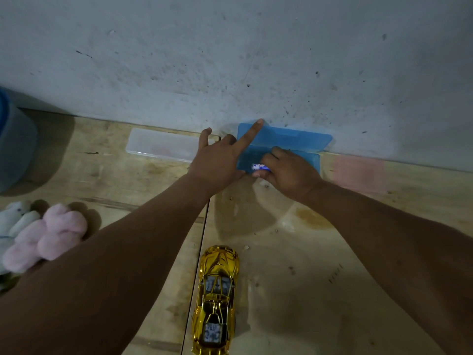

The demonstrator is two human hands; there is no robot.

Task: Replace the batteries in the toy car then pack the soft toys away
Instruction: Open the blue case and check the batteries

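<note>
Gold chrome covers the toy car (217, 301), which lies low in the frame just right of centre, on a pale wooden floor (307, 278) beside a seam between boards, well apart from both hands. Above it, at mid-frame against the grey wall (230, 60), stands an open blue plastic case (289, 143), its lid leaning back on the wall. The right hand (289, 175) sits over the case's tray with fingers curled, pinching a small white-and-blue battery (258, 167) between thumb and fingers at the tray's left end. The left hand (220, 160) is at the case's left edge: its index finger is stretched out straight, the tip reaching the lid's top left corner, its thumb spread out to the left, and the other fingers folded under; it grips nothing.

Left of the hands, a clear plastic case (160, 144) lies along the foot of the wall. At the left edge of the frame lie a pink soft toy (48, 237) and, touching it, a white soft toy (14, 216). A blue-grey container (15, 149) fills the left edge above them.
</note>
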